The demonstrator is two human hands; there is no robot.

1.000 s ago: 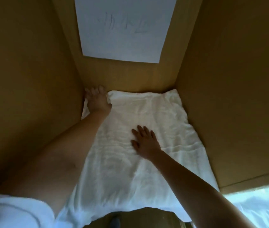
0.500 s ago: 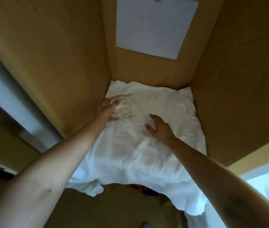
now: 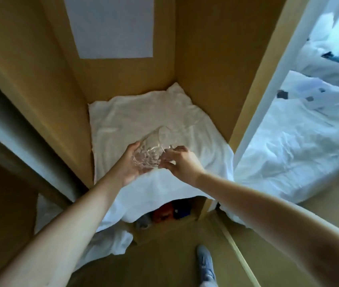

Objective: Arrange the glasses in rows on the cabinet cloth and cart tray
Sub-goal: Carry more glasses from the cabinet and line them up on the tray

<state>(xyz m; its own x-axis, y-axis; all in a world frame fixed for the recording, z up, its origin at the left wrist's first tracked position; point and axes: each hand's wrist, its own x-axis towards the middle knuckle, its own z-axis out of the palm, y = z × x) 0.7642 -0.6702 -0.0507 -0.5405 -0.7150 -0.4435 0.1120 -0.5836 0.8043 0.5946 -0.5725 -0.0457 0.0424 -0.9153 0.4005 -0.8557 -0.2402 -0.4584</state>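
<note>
Above the cloth (image 3: 143, 112), tilted glass (image 3: 150, 150) in left hand (image 3: 130, 164), right hand (image 3: 182, 162) pinching it

No writing can be read on the white paper sheet (image 3: 110, 25).

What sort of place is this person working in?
Probably a hotel room or bedroom: a wooden cabinet lined with a white cloth, a bed with rumpled white bedding beside it, and a patterned glass held above the cloth.

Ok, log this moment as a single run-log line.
left hand: cradles glass | right hand: pinches glass | glass: tilted, above cloth | cloth: wrinkled
</note>
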